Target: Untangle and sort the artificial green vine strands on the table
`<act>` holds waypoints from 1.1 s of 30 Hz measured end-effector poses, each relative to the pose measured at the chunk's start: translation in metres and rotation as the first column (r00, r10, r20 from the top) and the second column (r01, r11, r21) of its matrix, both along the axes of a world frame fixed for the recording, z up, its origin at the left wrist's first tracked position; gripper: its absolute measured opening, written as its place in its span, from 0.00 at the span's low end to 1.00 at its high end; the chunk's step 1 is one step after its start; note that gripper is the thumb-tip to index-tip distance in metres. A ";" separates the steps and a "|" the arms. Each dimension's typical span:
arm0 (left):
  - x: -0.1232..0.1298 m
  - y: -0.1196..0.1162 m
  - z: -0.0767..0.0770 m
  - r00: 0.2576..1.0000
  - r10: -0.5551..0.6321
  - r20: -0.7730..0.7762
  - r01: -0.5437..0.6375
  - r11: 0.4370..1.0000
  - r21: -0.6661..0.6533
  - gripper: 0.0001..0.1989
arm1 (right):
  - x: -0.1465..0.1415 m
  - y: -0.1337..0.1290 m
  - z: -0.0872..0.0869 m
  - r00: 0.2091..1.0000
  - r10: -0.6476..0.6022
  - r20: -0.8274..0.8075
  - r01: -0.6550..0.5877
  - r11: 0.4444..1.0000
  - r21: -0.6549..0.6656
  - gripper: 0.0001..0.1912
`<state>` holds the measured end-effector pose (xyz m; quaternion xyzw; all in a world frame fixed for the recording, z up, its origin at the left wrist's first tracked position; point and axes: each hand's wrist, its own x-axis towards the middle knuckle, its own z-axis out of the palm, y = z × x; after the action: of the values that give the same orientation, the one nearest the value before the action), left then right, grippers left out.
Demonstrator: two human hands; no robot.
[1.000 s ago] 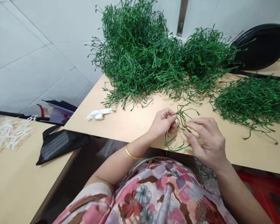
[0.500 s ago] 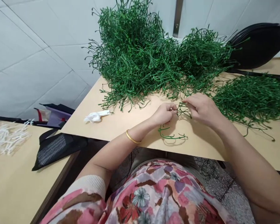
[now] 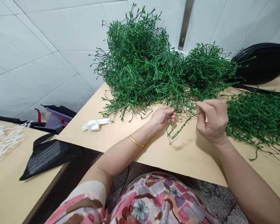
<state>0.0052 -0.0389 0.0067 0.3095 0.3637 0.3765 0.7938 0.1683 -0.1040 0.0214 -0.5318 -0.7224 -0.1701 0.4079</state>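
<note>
Between my hands hangs a thin green plastic stem, bent low near the table. My left hand, with a gold bangle on its wrist, pinches green strands at its fingertips. Raised a little to the right, my right hand is closed with thumb and forefinger on the stem's other end. Just behind the hands lies a big tangled heap of green stems. A flatter pile of green stems is to the right of my right hand.
A crumpled white item lies left on the tan table. White strands and a black mesh pouch are on a lower-left table. A black rounded object stands at the back right, before the tiled wall.
My right hand has moved right, drawing a stem out from my left hand. The loose stem that lay below the hands is no longer flat there. The view has shifted slightly upward.
</note>
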 end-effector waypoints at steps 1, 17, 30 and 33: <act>-0.001 -0.001 0.002 1.000 0.011 0.004 -0.011 1.000 -0.006 0.05 | -0.003 -0.003 0.000 0.998 0.063 0.016 -0.063 0.998 -0.005 0.15; -0.007 -0.008 0.005 0.998 -0.058 0.036 0.059 0.998 -0.011 0.05 | -0.023 0.008 -0.018 0.982 0.155 0.108 -0.116 0.947 -0.301 0.13; -0.010 0.002 0.000 0.993 0.117 -0.026 -0.111 0.977 0.181 0.07 | -0.012 -0.001 0.001 0.941 0.226 -0.252 -0.336 0.702 -0.627 0.14; -0.012 0.006 -0.003 0.990 0.130 -0.056 -0.115 0.969 0.220 0.07 | -0.011 -0.004 0.004 0.926 0.181 -0.331 -0.283 0.914 -0.292 0.07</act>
<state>-0.0072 -0.0331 0.0038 0.3838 0.3666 0.4511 0.7175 0.1572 -0.1081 0.0257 -0.5220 -0.7298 0.0868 0.4327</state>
